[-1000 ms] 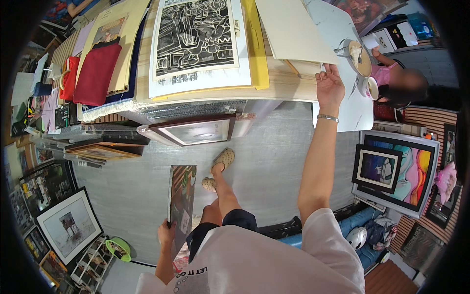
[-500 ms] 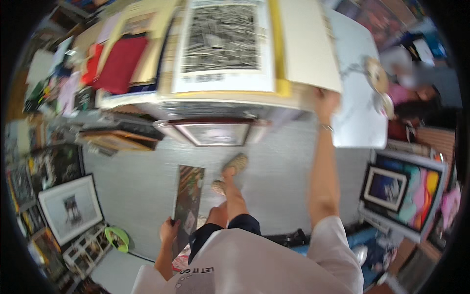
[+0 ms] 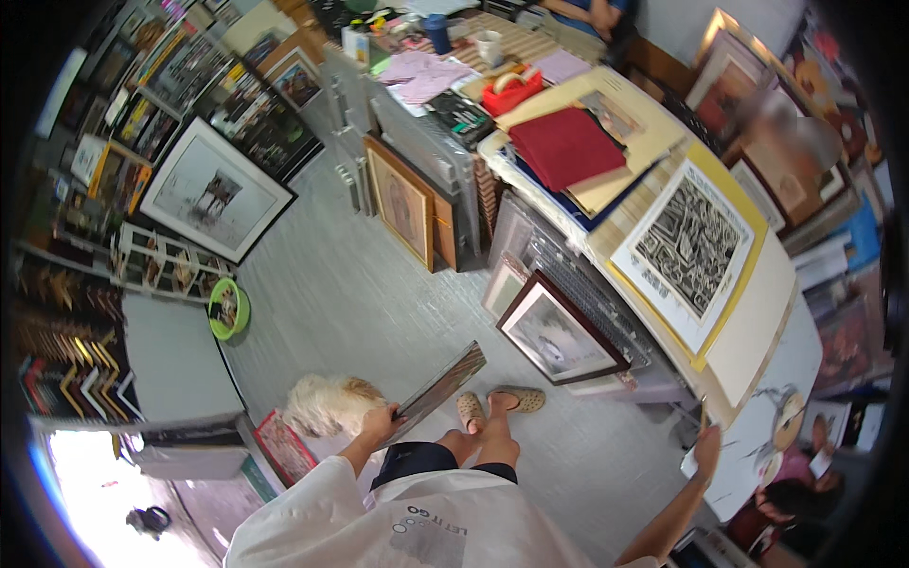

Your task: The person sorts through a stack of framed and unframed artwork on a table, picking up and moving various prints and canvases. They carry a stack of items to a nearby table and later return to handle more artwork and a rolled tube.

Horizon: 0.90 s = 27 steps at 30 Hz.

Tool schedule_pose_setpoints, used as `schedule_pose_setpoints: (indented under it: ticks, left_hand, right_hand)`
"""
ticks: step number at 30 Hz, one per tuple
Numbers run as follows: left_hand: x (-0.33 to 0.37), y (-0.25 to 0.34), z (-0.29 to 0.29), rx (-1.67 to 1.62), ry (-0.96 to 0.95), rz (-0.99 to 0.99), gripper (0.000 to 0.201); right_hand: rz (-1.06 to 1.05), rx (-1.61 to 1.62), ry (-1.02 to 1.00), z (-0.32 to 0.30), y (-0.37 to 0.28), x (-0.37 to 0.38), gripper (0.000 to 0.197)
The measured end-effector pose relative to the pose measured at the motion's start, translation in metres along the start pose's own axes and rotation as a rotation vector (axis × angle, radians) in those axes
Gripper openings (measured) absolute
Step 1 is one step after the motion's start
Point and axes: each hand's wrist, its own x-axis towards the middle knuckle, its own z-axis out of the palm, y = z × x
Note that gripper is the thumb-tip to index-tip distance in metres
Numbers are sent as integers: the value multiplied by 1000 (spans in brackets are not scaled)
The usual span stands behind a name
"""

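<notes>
The thin flat panel (image 3: 440,389) is low down, in front of the person's body, tilted over the grey floor (image 3: 308,293). The left hand (image 3: 381,423) grips it by its near end. The right hand (image 3: 706,449) is by the near corner of the big table (image 3: 629,218), with its fingers bent, and I cannot tell if it holds anything.

The big table has a wood top. On it lie a dark red cloth bag (image 3: 568,147), a black and white print (image 3: 689,244) on a yellow folder (image 3: 755,237), and a big cream board (image 3: 765,317). A white table (image 3: 798,355) is next to it, with a round plate (image 3: 789,417) on top, and 1 person in pink (image 3: 801,464) is beside that.

A dark brown frame (image 3: 559,333) leans at the side of the big table and takes up floor there. A gold frame (image 3: 400,204) leans farther back. A big black-edged picture (image 3: 218,196) leans on the left, near a green tub (image 3: 245,308). A fluffy white and tan animal, maybe a dog (image 3: 327,405), is just beside the left hand. The 2 tan clogs (image 3: 520,399) are on the floor near the panel.
</notes>
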Motion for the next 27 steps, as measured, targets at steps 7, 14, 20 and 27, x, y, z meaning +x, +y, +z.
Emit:
schedule_pose_setpoints:
  ticks: [7, 14, 20, 27]
  left_hand:
    - [-47, -61, 36, -98, -19, -126, 43]
    - [-123, -121, 68, -347, 81, -440, 47]
    - [-167, -132, 67, -580, 88, -704, 51]
    - [-233, -137, 73, -732, 297, -927, 43]
  right_hand:
    - [38, 749, -479, -50, -235, -160, 13]
    - [-217, 816, -621, -6, -368, -121, 15]
    - [-616, 633, -206, -71, -520, -47, 36]
    - [-915, 795, -246, -51, -713, 14, 60]
